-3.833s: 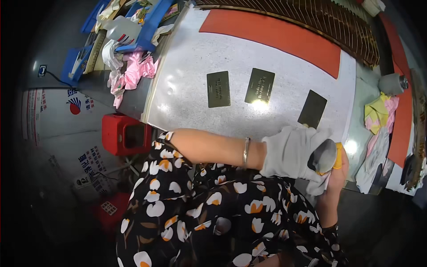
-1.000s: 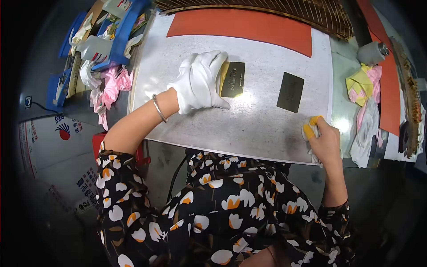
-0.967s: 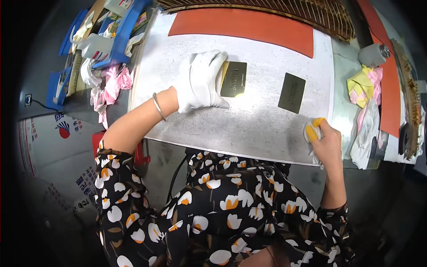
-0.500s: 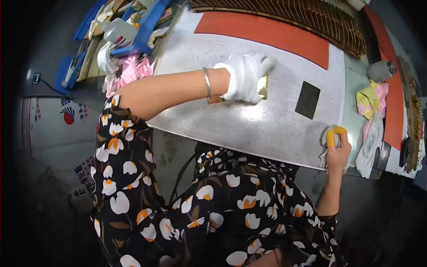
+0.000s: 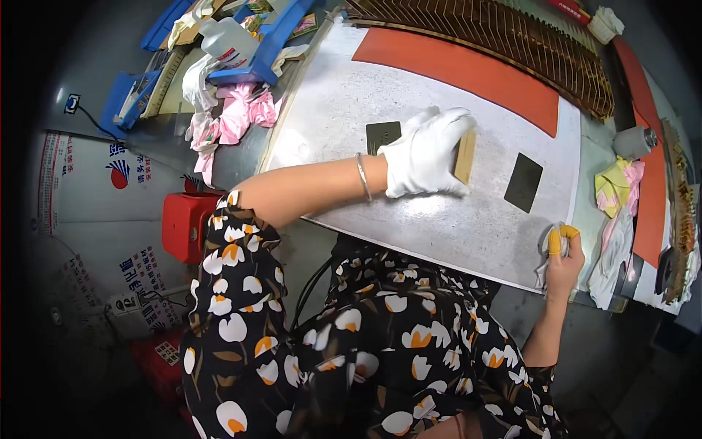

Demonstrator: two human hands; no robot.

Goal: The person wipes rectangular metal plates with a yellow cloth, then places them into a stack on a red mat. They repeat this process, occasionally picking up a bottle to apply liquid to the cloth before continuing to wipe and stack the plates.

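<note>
My left hand [image 5: 428, 155] wears a white glove and reaches over the grey-white work surface [image 5: 329, 110]. Its fingers and thumb grip a thin gold-brown plate [image 5: 464, 158] by the edges, with the plate tilted and partly hidden by the glove. Just beyond the wrist lies a dark plate [image 5: 381, 137], partly covered by the hand. A second dark plate [image 5: 523, 182] rests flat between my two hands. Close to the front right corner, my right hand [image 5: 564, 257], with yellow finger covers, is closed on a crumpled white cloth [image 5: 543, 256].
An orange-red mat [image 5: 461, 77] and a slotted rack [image 5: 490, 47] line the far side. At left are a blue bin [image 5: 267, 55], a white bottle [image 5: 230, 45] and pink cloths [image 5: 235, 121]. A grey can [image 5: 635, 142] and a yellow-pink cloth [image 5: 616, 184] sit at right.
The gold-brown plate, shiny under my left hand before, now stands tilted in its grip. A dark plate shows beside the wrist. The whole view has shifted; my right hand keeps its hold.
</note>
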